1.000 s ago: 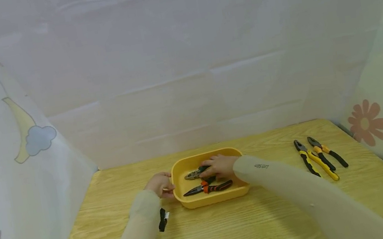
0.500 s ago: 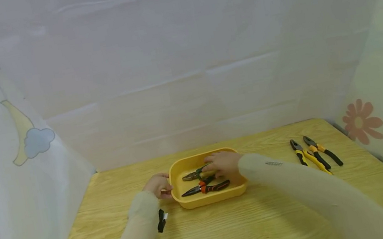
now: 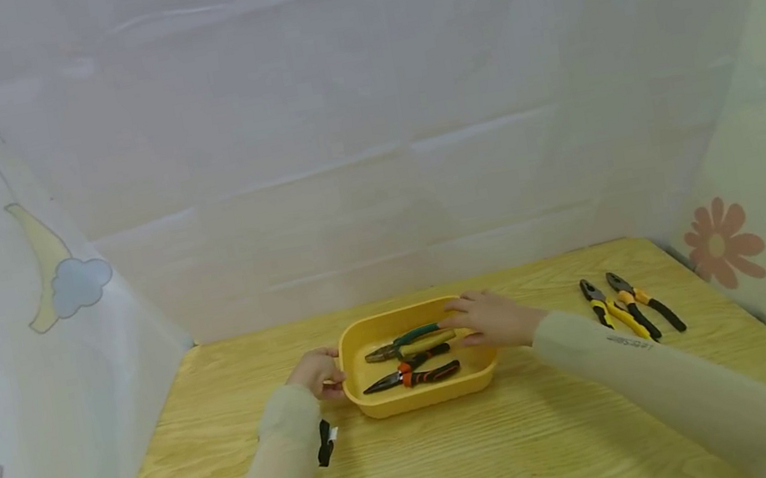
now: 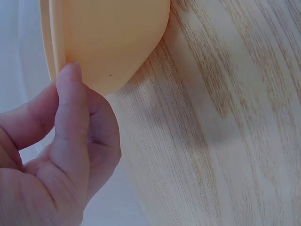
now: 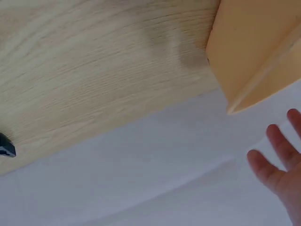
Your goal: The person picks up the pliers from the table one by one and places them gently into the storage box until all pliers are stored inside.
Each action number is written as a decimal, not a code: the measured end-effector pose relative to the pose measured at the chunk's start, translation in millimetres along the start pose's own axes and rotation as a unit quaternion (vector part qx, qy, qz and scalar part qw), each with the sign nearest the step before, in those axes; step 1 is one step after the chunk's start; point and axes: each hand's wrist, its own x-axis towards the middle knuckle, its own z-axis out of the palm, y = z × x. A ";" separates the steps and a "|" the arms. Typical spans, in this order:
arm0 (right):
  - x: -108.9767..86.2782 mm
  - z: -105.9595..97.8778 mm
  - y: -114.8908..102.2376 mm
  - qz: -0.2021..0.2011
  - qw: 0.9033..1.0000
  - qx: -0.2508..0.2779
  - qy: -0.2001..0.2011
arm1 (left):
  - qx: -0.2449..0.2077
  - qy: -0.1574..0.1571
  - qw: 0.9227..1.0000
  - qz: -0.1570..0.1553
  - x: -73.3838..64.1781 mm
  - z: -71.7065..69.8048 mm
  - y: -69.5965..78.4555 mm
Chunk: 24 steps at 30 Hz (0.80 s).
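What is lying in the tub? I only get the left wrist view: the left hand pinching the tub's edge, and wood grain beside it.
Observer: The head view shows two pairs of pliers in the tub: the green-and-yellow pliers and, nearer the person, the red-and-black pliers.
Operator: Is the right hand holding anything?
Observer: No, the right hand is at the tub's right end with its fingers spread, holding nothing.
Operator: Any pliers outside the tub?
Observer: Yes, two pairs lie on the table to the right: the yellow-and-black pliers and the orange-and-black pliers.
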 end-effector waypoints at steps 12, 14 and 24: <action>-32.1 2.1 -0.8 0.044 0.994 -0.054 0.088 | 0.001 0.004 1.000 0.000 2.6 0.8 -2.4; -36.0 4.0 -0.4 0.049 0.992 -0.053 0.099 | 0.001 0.006 1.000 -0.002 4.4 1.3 -2.6; -57.4 8.6 1.2 0.102 0.989 -0.015 0.106 | -0.001 0.008 1.000 0.000 4.8 1.5 -3.6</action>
